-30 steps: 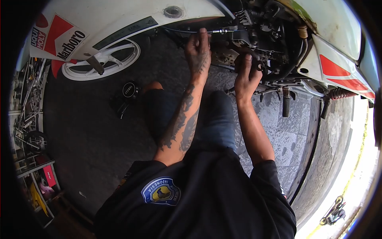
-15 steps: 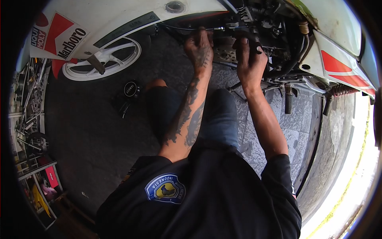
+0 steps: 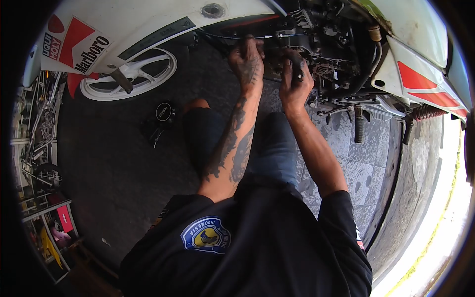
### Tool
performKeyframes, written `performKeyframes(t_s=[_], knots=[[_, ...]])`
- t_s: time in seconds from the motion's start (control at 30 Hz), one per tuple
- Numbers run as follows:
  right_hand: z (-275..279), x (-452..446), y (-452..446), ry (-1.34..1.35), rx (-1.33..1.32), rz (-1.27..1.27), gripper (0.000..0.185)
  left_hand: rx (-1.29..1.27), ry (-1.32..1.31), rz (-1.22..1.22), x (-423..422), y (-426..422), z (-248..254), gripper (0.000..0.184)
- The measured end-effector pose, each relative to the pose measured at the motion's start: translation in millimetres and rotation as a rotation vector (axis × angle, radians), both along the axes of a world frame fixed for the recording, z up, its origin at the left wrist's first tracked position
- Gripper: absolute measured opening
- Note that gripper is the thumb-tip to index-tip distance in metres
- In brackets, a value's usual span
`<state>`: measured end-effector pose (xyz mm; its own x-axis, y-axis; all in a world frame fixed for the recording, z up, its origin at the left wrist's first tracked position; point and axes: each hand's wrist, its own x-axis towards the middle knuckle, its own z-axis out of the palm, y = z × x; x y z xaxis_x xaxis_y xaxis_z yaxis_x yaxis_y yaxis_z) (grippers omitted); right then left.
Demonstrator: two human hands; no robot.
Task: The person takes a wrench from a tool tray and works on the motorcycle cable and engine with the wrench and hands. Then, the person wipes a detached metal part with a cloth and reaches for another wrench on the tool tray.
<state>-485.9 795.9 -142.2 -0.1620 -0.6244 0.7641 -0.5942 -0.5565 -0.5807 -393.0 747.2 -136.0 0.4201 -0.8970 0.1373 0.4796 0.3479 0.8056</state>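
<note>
In front of me the motorcycle's exposed engine (image 3: 321, 54) shows a chain and sprocket (image 3: 324, 73) on its side. My left hand (image 3: 246, 62) is closed just under a thin cable (image 3: 232, 36) at the lower edge of the white body panel (image 3: 163, 15); whatever its fingers hold is hidden. To its right, my right hand (image 3: 296, 84) is wrapped around a black elongated object (image 3: 297, 65) whose kind I cannot make out. It is beside the engine's lower part, left of the sprocket.
A white wheel (image 3: 131, 76) stands at the upper left. On the dark floor lies a round black part with lettering (image 3: 164, 112). A footpeg (image 3: 358, 126) and a red spring (image 3: 429, 113) project at the right. Shelves of parts (image 3: 44, 198) line the left side.
My right hand has shifted left and slightly down with the black object, uncovering the chain and sprocket. My left hand has stayed nearly in place.
</note>
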Motion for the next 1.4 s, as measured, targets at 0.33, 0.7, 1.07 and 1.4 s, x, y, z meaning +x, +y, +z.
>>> performKeyframes(t_s=[0.33, 0.7, 1.07, 1.4], knots=[[-44, 28, -4, -0.26, -0.056, -0.046, 0.024, 0.044, 0.072, -0.018, -1, 4, 10, 0.024], [-46, 55, 2, -0.519, 0.009, -0.035, 0.029, 0.112, 0.028, -0.039, 0, 6, 10, 0.027], [-48, 44, 5, -0.551, 0.097, 0.061, 0.027, 0.159, 0.064, -0.064, -2, 8, 9, 0.027], [-24, 38, 19, -0.27, 0.408, -0.019, 0.044, 0.133, -0.041, -0.096, -1, 13, 5, 0.033]])
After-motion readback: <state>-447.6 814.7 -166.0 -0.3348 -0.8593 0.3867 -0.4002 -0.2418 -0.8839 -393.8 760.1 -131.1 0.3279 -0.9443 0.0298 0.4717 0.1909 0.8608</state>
